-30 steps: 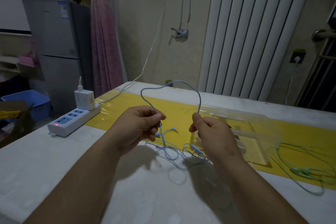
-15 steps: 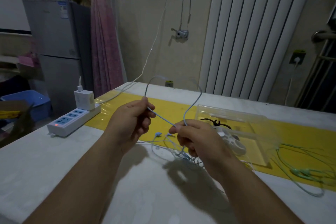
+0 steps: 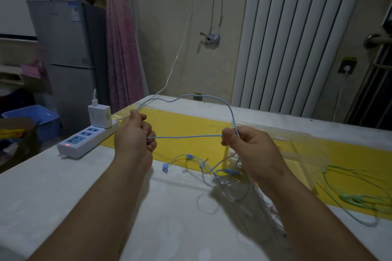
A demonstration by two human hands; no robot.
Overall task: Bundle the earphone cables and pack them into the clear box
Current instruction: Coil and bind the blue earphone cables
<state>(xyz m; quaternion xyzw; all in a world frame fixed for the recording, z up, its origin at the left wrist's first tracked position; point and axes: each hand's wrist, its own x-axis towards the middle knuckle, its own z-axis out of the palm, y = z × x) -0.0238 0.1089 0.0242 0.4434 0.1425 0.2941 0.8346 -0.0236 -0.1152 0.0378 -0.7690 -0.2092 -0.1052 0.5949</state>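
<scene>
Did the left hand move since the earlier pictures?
Yes. The left hand went left, toward the white power strip, stretching the thin blue earphone cable.

Your left hand (image 3: 135, 133) and right hand (image 3: 250, 146) pinch the blue earphone cable (image 3: 184, 137) taut between them above the table (image 3: 63, 186); its loop arcs over, earbuds trailing beside the clear box (image 3: 297, 144).

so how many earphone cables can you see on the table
2: a blue earphone cable stretched between the left hand and right hand, and a green earphone cable loose at far right. The clear box may hide more.
</scene>
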